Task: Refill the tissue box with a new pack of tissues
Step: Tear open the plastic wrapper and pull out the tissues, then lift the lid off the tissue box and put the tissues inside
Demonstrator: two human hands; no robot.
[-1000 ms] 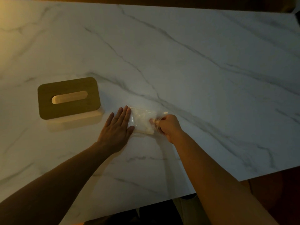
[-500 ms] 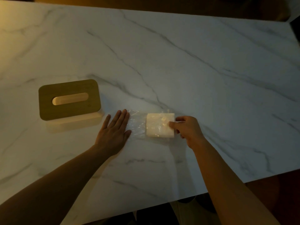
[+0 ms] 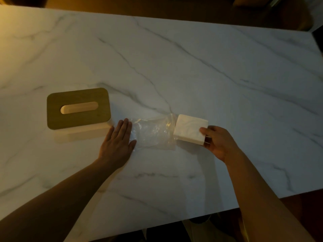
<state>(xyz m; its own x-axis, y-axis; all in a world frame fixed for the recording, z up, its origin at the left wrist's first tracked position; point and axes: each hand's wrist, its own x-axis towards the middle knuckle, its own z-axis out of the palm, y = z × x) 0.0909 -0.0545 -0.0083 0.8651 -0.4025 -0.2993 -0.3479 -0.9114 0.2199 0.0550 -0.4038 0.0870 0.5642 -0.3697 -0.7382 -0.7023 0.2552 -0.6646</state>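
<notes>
A white stack of tissues (image 3: 189,128) lies on the marble table (image 3: 192,67), just clear of the open end of its clear plastic wrapper (image 3: 152,132). My right hand (image 3: 218,142) pinches the stack's right edge between thumb and fingers. My left hand (image 3: 118,140) rests flat with spread fingers on the wrapper's left end, pinning it to the table. The tissue box (image 3: 78,109), with a wooden lid and a long oval slot, stands closed to the left of my left hand.
The table's near edge runs below my forearms, with dark floor beyond it. The far edge and the right corner of the table are in shadow.
My right hand has pulled the tissue stack rightward, out of the plastic wrapper. The emptied wrapper now lies flat and stretched under my left hand, which has stayed in place.
</notes>
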